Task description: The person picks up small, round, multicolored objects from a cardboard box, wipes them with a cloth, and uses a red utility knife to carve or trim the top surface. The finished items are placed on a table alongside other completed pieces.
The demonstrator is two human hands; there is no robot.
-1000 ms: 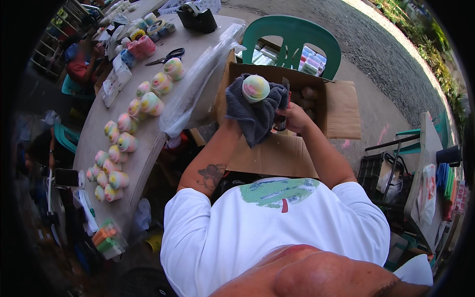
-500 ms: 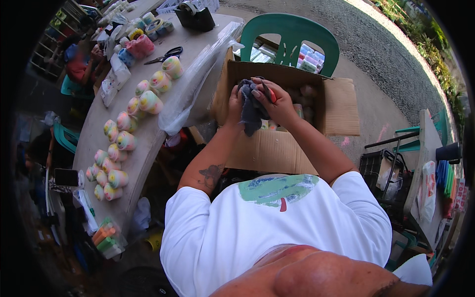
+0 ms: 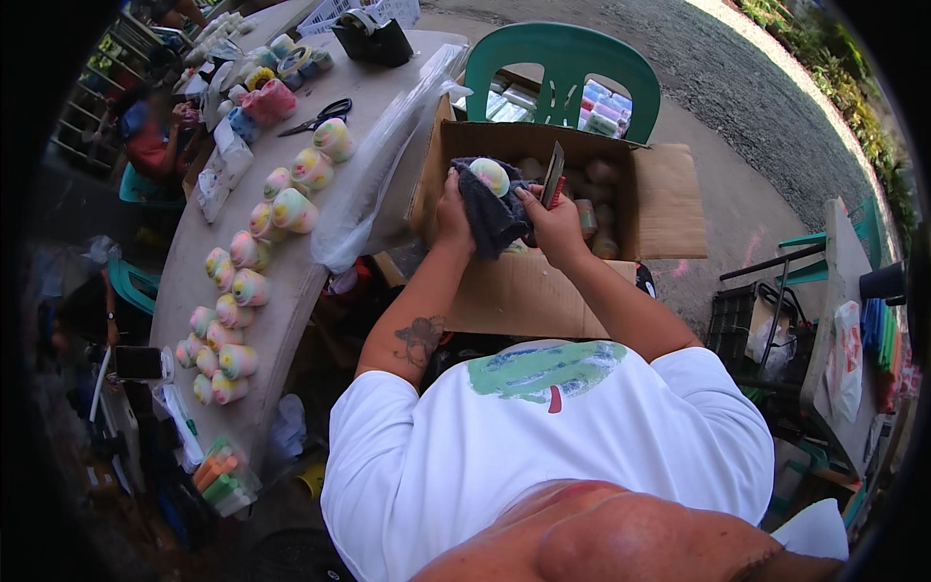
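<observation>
One dark cloth (image 3: 493,223), one held pastel piece (image 3: 490,176), one cutter (image 3: 554,173), one pair of scissors (image 3: 318,120)

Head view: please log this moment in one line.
left hand: dark grey cloth around round pastel object; right hand: red-handled blade; below: brown cardboard box

Green chair (image 3: 560,70) near grey gravel (image 3: 752,107)

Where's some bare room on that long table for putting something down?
There's bare tabletop between the scissors, the black tape dispenser and the clear plastic sheet. Another bare strip lies between the pastel rolls and the table's left edge. Crowded spots: around the pink bundle, along those rolls, and the cardboard box, with the dark cloth held over it.
</observation>
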